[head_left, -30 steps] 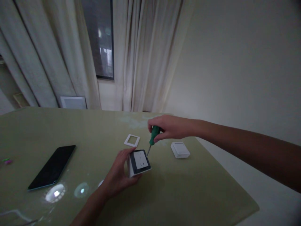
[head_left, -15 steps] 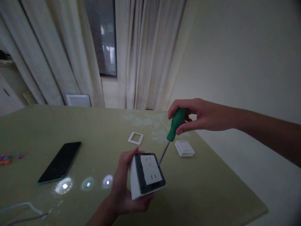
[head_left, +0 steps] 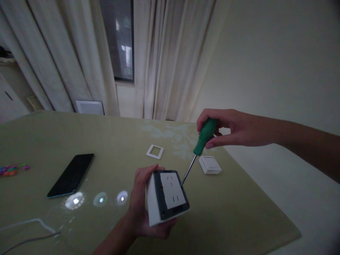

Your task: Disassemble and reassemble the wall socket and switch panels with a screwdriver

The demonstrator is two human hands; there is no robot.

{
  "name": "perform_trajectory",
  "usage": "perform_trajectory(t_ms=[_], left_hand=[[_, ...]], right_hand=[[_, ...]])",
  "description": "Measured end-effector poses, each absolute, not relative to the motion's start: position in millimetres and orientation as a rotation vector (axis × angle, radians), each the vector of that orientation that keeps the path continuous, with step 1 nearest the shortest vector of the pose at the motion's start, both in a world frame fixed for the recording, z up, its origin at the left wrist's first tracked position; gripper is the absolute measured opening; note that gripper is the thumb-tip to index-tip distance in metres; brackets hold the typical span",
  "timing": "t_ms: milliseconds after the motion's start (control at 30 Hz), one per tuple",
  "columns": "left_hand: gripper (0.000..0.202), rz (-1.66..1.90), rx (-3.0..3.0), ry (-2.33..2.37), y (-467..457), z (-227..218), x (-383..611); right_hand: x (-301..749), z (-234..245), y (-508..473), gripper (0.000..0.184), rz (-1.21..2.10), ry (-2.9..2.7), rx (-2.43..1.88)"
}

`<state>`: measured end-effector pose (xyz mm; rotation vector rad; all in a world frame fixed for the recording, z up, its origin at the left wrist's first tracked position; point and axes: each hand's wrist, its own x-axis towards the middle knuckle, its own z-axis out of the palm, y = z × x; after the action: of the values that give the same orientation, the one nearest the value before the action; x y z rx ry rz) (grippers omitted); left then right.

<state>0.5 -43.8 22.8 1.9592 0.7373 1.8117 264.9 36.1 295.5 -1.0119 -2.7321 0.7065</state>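
My left hand (head_left: 140, 209) is wrapped round a white wall socket box (head_left: 172, 191), holding it tilted above the table. The socket's face is white with plug slots, set in a dark frame. Between the thumb and fingers of my right hand (head_left: 225, 128) is the green handle of a screwdriver (head_left: 205, 136). Its metal shaft slants down to the left, and the tip meets the right edge of the socket face. A white cover frame (head_left: 154, 157) lies flat behind the box. Right of the shaft sits a white switch box (head_left: 210, 165).
A dark phone or tablet (head_left: 72, 175) lies on the green table cover (head_left: 114, 141) at the left. Small coloured pieces (head_left: 10, 170) are at the far left. Cables (head_left: 34, 238) run along the near left. Behind the table hang curtains (head_left: 180, 71).
My right hand and the screwdriver handle have moved slightly right, so the shaft leans more. The tip stays at the socket's edge. The view has shifted a little.
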Motion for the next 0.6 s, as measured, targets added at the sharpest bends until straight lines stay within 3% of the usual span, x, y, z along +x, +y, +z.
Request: perform_trajectory(t_ms=[167,333,467,600], left_hand=[[0.102,1.659,1.855,0.734,-39,18,3],[0.087,1.241,1.779,0.911,-15,-14,4],[0.086,1.039,1.796,0.932,-1,-37,-1],[0.09,0.979,1.898,1.029,2,-33,-12]], right_hand=[[261,294,39,0.036,0.593,-2.772,-1.005],[234,247,55,0.019,0.426,-2.987,-0.83],[208,206,61,0.032,0.362,-3.13,-0.896],[200,194,66,0.032,0.345,-3.117,-0.869]])
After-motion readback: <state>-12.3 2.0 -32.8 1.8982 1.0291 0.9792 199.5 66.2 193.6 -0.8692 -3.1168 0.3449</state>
